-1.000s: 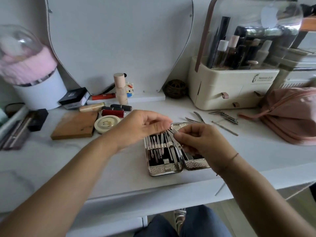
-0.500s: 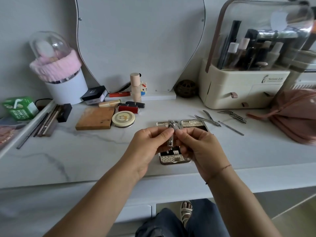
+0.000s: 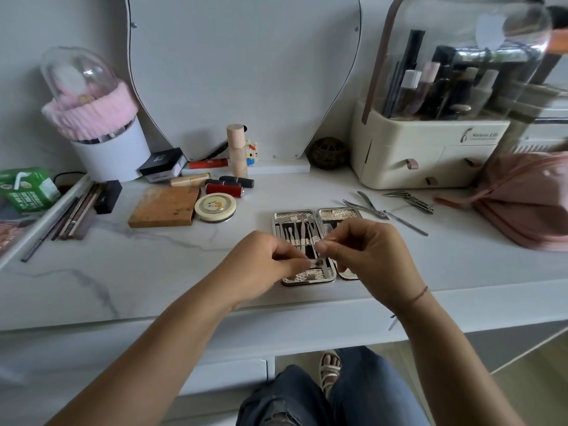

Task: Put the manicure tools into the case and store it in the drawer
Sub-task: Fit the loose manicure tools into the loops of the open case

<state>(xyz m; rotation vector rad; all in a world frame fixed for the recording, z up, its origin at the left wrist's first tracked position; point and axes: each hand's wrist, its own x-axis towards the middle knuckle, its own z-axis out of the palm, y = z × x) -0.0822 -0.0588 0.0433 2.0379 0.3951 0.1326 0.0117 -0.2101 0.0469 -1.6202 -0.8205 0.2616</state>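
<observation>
The silver manicure case (image 3: pixel 295 214) lies open on the white desk (image 3: pixel 159 259), with several metal tools strapped in its left half. My left hand (image 3: pixel 261 265) and my right hand (image 3: pixel 365 256) meet just above the case's near end. Together they pinch a small metal nail clipper (image 3: pixel 316 263), most of it hidden by my fingers. Loose tools lie to the right of the case: cuticle nippers (image 3: pixel 367 207), a thin metal pick (image 3: pixel 407 224) and a folded clipper (image 3: pixel 413 202).
A cream cosmetics organiser (image 3: pixel 424 155) with small drawers stands at the back right, a pink pouch (image 3: pixel 522 195) beside it. Lipsticks (image 3: pixel 224 189), a round compact (image 3: pixel 215 206) and a brown palette (image 3: pixel 164 207) lie to the left. A desk drawer front (image 3: pixel 227 376) shows below.
The clipper was held upright between both hands half a second ago; now it lies lower and more level over the case's near end. My view has shifted slightly.
</observation>
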